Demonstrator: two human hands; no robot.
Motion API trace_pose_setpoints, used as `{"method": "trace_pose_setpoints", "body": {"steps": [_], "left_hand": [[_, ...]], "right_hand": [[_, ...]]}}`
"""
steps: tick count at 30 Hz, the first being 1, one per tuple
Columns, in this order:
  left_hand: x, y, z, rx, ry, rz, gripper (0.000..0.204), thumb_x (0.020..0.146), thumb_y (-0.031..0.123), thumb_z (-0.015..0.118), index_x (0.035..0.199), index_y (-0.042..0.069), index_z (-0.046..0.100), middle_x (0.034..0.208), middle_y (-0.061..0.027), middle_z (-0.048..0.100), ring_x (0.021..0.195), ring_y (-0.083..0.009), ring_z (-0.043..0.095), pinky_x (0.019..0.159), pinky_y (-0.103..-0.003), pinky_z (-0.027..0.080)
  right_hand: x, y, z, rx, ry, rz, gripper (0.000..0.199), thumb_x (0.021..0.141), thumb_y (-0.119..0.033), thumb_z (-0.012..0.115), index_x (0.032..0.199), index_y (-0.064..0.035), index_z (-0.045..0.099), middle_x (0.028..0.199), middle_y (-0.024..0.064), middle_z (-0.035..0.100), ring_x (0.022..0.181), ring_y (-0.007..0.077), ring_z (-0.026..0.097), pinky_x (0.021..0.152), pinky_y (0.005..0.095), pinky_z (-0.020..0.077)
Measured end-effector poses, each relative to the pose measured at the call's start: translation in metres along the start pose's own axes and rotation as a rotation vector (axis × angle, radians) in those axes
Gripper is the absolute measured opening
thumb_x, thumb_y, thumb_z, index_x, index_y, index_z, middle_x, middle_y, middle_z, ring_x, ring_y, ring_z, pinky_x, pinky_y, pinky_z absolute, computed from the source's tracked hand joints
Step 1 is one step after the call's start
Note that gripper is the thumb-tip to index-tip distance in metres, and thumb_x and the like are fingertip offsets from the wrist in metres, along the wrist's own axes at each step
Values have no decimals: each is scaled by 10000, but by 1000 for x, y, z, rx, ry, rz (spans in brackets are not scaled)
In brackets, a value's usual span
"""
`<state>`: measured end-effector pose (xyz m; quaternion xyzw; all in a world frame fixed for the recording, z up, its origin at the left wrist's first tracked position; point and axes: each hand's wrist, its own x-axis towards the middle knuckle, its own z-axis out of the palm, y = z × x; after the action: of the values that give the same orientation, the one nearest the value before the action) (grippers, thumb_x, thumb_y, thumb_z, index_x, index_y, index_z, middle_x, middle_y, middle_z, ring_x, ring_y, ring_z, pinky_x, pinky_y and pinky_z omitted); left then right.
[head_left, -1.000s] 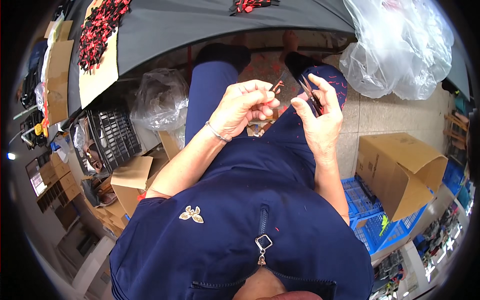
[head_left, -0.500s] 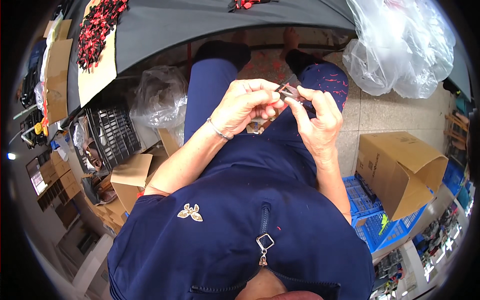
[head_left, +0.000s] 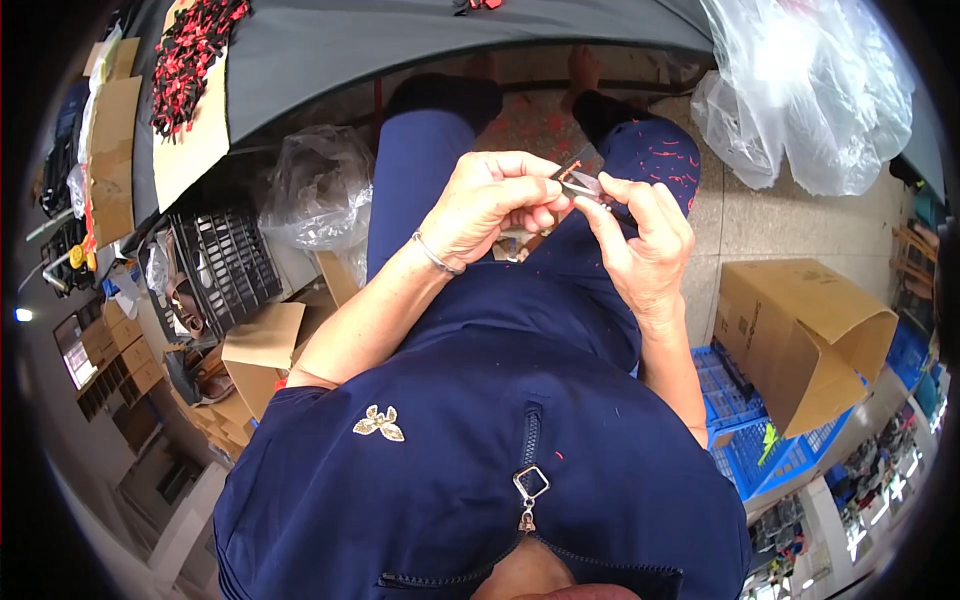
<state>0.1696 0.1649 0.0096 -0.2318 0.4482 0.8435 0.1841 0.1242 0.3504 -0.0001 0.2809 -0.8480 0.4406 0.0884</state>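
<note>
Above my lap, my left hand (head_left: 488,208) pinches a small black piece with a red bit (head_left: 571,170), like the black-and-red pieces on the table, between thumb and forefinger. My right hand (head_left: 648,245) grips small metal thread snips (head_left: 582,186) between thumb and fingers, blades pointing left. The blades lie against or right beside the piece; I cannot tell whether they touch it. Both hands meet closely, and my left fingertips partly hide the piece. Short red thread scraps (head_left: 668,154) lie scattered over my right knee.
A black-covered table (head_left: 400,35) spans the front, with a heap of black-and-red pieces (head_left: 190,65) on cardboard at left. Clear plastic bags (head_left: 800,110) hang at right. A cardboard box (head_left: 765,340) sits on a blue crate (head_left: 740,455); a black crate (head_left: 230,260) stands at left.
My right hand has shifted slightly to the right and down. More of the red bit and the snips' blades shows between my hands. My left hand still pinches the piece.
</note>
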Motion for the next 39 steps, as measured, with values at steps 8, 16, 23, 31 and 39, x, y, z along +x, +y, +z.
{"method": "trace_pose_setpoints", "body": {"steps": [8,16,23,31,39], "left_hand": [[-1,-1,1,96,-2,18,155,827,62,635,957,-21,651,793,-67,677,591,-61,585,541,-193,480],[-1,-2,2,35,2,13,157,824,63,636,959,-15,653,777,-61,672,584,-57,573,529,-185,466],[0,-5,2,65,16,26,181,834,86,630,979,-21,653,740,-41,651,569,-45,543,516,-168,434],[3,-7,-4,80,11,37,205,820,62,597,988,-38,656,668,-3,583,528,-16,455,493,-147,375],[3,-3,-8,213,-10,13,219,794,88,571,951,-15,684,659,20,567,529,-6,434,505,-151,368]], "right_hand": [[0,1,-1,-108,-52,-31,222,666,-106,778,847,-62,657,673,33,604,574,180,534,514,281,433],[0,2,2,110,16,72,179,688,-106,771,817,-59,656,687,42,615,560,178,525,506,291,433],[-3,6,1,297,-37,375,206,704,-78,767,865,-23,649,756,73,650,656,184,602,606,283,480],[0,9,-6,150,-103,221,205,698,-102,776,856,-47,657,734,57,645,623,166,578,565,284,465],[-1,9,-6,87,-166,171,166,708,-110,768,813,-56,651,706,43,634,595,160,558,537,289,447]]}}
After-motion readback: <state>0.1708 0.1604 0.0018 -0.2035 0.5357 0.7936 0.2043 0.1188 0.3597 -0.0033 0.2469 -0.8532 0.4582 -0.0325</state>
